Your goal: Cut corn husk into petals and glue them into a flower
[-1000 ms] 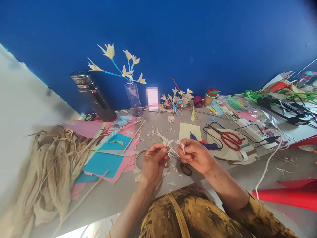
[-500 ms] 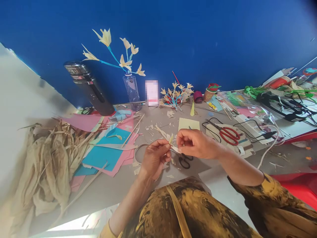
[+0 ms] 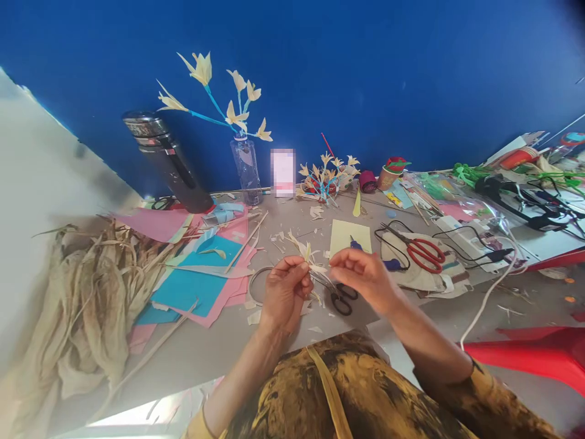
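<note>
My left hand (image 3: 284, 294) is closed in a pinch on a small pale husk flower (image 3: 305, 252) with pointed petals, held just above the table. Close to its right, my right hand (image 3: 362, 275) pinches a petal tip of the same flower, fingers pressed together. Black-handled scissors (image 3: 339, 297) lie on the table right under both hands. A thin metal ring (image 3: 256, 285) lies just left of my left hand.
A heap of dried husks (image 3: 86, 305) lies at the left, beside blue and pink paper sheets (image 3: 196, 286). A black flask (image 3: 167, 161) and a bottle of husk flowers (image 3: 244, 164) stand by the blue wall. Red scissors (image 3: 423, 251), a glue gun (image 3: 381, 261) and cables lie at the right.
My right hand has shifted slightly left and down along the flower, still pinching it. My left hand has barely moved. The view has shifted a little.
</note>
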Demonstrator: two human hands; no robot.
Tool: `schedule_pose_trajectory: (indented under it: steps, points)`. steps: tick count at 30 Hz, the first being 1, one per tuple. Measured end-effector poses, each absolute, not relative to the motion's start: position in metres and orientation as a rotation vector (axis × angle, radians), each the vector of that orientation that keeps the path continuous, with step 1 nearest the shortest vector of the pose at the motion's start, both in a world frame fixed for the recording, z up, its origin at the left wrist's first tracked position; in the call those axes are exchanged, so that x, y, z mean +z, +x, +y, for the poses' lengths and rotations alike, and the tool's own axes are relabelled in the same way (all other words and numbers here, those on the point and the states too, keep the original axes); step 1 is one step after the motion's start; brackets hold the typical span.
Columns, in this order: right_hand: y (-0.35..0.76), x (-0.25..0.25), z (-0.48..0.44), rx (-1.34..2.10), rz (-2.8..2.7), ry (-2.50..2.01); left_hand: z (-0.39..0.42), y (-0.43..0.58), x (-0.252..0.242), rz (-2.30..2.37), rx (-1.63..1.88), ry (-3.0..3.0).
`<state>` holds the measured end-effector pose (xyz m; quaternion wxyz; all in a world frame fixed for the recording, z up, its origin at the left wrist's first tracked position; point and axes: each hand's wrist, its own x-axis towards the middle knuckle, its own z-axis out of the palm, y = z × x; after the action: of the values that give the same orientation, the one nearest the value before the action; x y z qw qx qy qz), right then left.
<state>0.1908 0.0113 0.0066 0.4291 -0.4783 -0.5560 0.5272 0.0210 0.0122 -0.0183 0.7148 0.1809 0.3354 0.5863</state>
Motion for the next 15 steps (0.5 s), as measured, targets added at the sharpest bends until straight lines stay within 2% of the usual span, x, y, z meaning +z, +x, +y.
schedule_pose_trajectory:
  steps: [3, 7, 15]
  points:
    - [0.177, -0.012, 0.005, 1.492, -1.148, -1.132, 0.012, 0.024, -0.019, 0.740, 1.313, 0.389]
    - [0.169, -0.017, 0.006, 1.479, -0.982, -1.079, 0.009, 0.026, -0.018, 0.726, 1.306, 0.404]
    - [0.176, -0.003, 0.009, 1.434, -1.008, -1.114, 0.008, 0.023, -0.024, 0.745, 1.282, 0.408]
